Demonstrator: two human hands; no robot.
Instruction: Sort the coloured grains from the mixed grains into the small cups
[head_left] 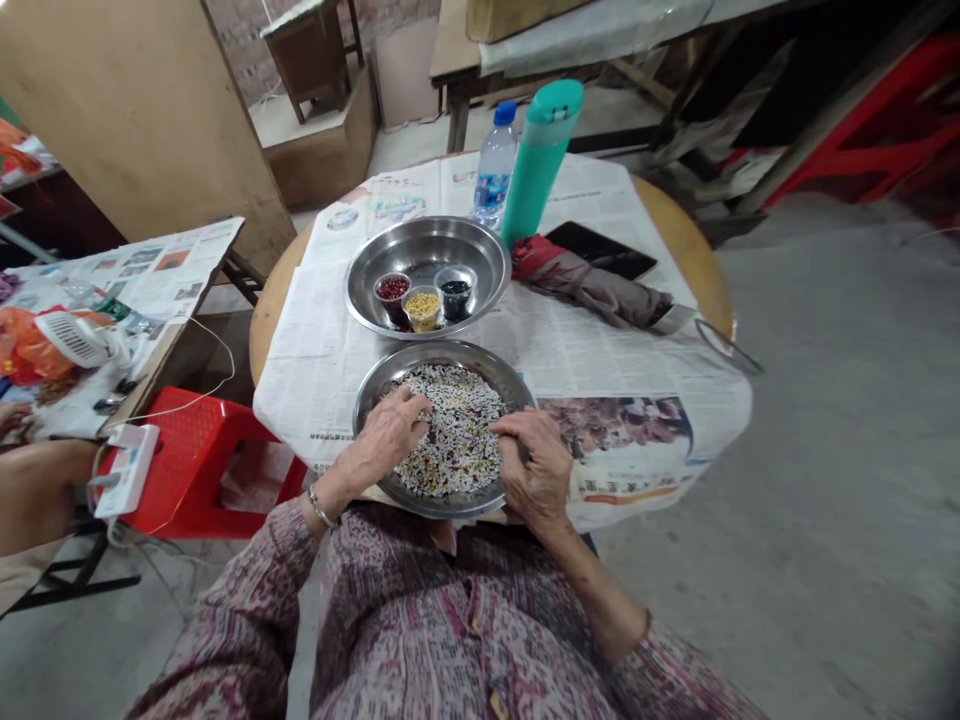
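A steel basin (517, 385) on the newspaper in front of me holds a layer of mixed grains and beans (454, 425), mostly white with yellow, dark red and black ones. My left hand (391, 432) is over its left side, fingers bent, with a gap between thumb and forefinger. At the right rim is my right hand (536, 465), its fingers curled in and thumb close to them; anything inside is hidden. Behind, a second steel basin (487, 240) contains three clear cups: one of red beans (393, 288), one of yellow beans (422, 308) and one of black beans (454, 290).
A water bottle (493, 170), a tall green bottle (541, 160), a folded umbrella (592, 285) and a dark flat device (600, 248) stand or lie behind and right on the round table (697, 260). Left are a red stool (195, 450), a power strip (127, 470) and another person's leg (45, 495).
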